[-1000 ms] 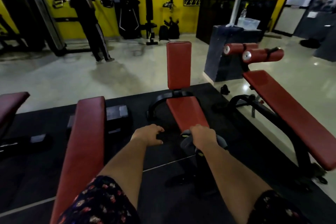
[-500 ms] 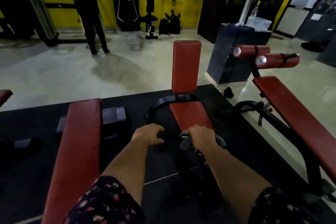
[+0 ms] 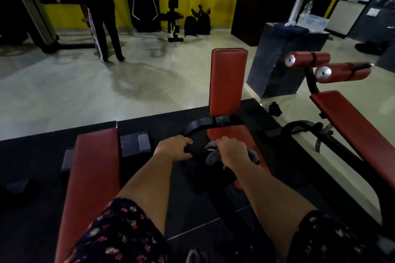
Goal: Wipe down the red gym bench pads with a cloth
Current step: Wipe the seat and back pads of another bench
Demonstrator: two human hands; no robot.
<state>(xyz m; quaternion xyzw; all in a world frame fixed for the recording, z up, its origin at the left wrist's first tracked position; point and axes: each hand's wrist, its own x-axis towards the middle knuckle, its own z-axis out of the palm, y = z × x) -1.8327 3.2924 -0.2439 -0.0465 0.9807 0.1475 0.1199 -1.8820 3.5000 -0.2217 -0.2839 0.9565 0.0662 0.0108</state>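
Observation:
The middle bench has a red seat pad (image 3: 222,134) and an upright red back pad (image 3: 227,81). A grey cloth (image 3: 211,157) lies bunched on the near part of the seat pad, and my right hand (image 3: 233,151) grips it and presses it down. My left hand (image 3: 173,149) is beside it on the left, its fingers curled at the black curved frame (image 3: 196,126). It is too dark there to tell whether that hand holds the frame. A long red pad (image 3: 94,177) runs along my left. A slanted red bench (image 3: 350,126) stands on the right.
Two red roller pads (image 3: 342,72) top the slanted bench. A dark block (image 3: 286,60) with a clear box on it stands behind. Black blocks (image 3: 134,143) sit on the dark mat. A person (image 3: 96,6) stands at a machine by the yellow wall.
My right hand has slid the cloth a little further onto the seat pad. My left hand keeps its place by the frame. My view has shifted left and down.

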